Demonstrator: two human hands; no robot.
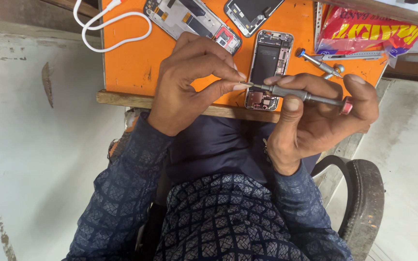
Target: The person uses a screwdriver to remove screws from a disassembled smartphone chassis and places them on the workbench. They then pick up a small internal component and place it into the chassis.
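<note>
Screwdriver point(302, 94) lies nearly level above the orange counter point(131, 63), its long axis left-right, tip pointing left, red cap right. Right hand point(315, 116) grips its shaft; left hand point(189, 82) pinches the tip over an opened phone point(269, 60).

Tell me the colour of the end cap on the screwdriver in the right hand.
Red, on the slim grey metal screwdriver held by the right hand; head view.

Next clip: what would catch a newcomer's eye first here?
The bright orange mat at top, holding an opened phone with its insides exposed. In front of it, the right hand holds a slim grey screwdriver level, while the left hand pinches at its tip. A white cable loops at the mat's upper left.
</note>
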